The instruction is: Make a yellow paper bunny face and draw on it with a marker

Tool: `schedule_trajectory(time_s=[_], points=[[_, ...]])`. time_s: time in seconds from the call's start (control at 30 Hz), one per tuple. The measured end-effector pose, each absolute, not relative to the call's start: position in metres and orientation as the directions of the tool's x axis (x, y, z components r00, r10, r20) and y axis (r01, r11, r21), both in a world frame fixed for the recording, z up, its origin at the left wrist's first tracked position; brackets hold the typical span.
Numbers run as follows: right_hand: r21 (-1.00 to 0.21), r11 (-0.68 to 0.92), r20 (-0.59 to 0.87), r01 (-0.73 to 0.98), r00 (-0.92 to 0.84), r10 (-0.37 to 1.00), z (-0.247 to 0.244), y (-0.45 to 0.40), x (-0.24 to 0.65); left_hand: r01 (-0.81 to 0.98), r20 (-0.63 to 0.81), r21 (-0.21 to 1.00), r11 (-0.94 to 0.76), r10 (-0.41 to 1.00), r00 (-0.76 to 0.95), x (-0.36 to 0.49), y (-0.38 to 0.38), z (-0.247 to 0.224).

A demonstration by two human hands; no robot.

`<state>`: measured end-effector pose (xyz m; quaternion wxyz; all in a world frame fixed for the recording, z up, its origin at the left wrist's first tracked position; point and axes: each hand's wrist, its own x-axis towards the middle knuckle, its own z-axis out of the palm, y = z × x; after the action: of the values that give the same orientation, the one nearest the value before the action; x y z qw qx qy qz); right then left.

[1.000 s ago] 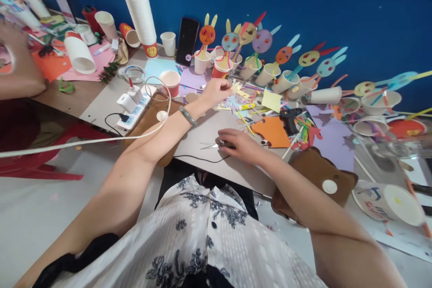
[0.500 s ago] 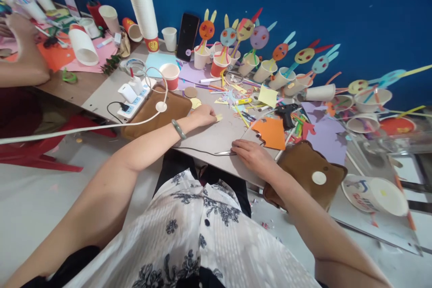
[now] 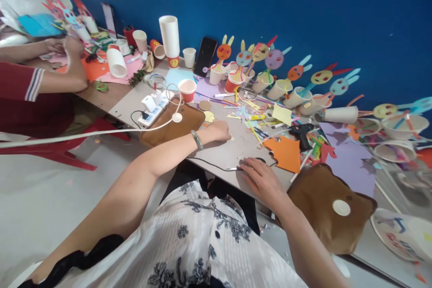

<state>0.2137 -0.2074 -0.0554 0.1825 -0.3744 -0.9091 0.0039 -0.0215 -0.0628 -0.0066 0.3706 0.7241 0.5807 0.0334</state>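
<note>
My left hand (image 3: 220, 131) is closed just above the table, with a jade-coloured bangle on its wrist. A sliver of pale yellow paper (image 3: 231, 138) shows at its fingertips; the rest is hidden. By the table's front edge, my right hand (image 3: 262, 176) curls over a pair of scissors (image 3: 232, 169). Their silver blades point left, and part of a black handle shows beyond the fingers. An orange paper sheet (image 3: 285, 154) with a cut edge lies just beyond the right hand. Pale yellow and brown round pieces (image 3: 209, 117) rest beyond my left hand.
Paper cups holding rabbit-faced figures (image 3: 243, 59) line the blue wall. A power strip (image 3: 157, 110) with a white cable stands left. A glue gun (image 3: 303, 135), paper scraps and a brown cushion-like item (image 3: 329, 207) lie right. Another person's arm (image 3: 72, 65) rests at far left.
The view has swung left, so everything appears further right and lower. Less of the yellow paper shows at my left fingertips. More of the scissors' black handle is visible by my right hand.
</note>
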Motion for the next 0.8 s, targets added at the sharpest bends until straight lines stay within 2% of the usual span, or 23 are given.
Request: schedule_trajectory(time_s=[0.27, 0.53, 0.8], points=[[-0.127, 0.754, 0.42, 0.644, -0.654, 0.629, -0.057, -0.218, 0.205, 0.869, -0.516, 0.487, -0.089, 0.773, 0.368, -0.019, -0.071, 0.007], [-0.163, 0.752, 0.491, 0.639, -0.608, 0.623, -0.053, -0.233, 0.198, 0.892, -0.538, 0.446, -0.068, 0.776, 0.328, -0.019, -0.074, 0.009], [-0.24, 0.739, 0.512, 0.629, -0.565, 0.647, -0.065, -0.254, 0.205, 0.887, -0.521, 0.459, 0.047, 0.823, 0.226, -0.022, -0.083, 0.006]])
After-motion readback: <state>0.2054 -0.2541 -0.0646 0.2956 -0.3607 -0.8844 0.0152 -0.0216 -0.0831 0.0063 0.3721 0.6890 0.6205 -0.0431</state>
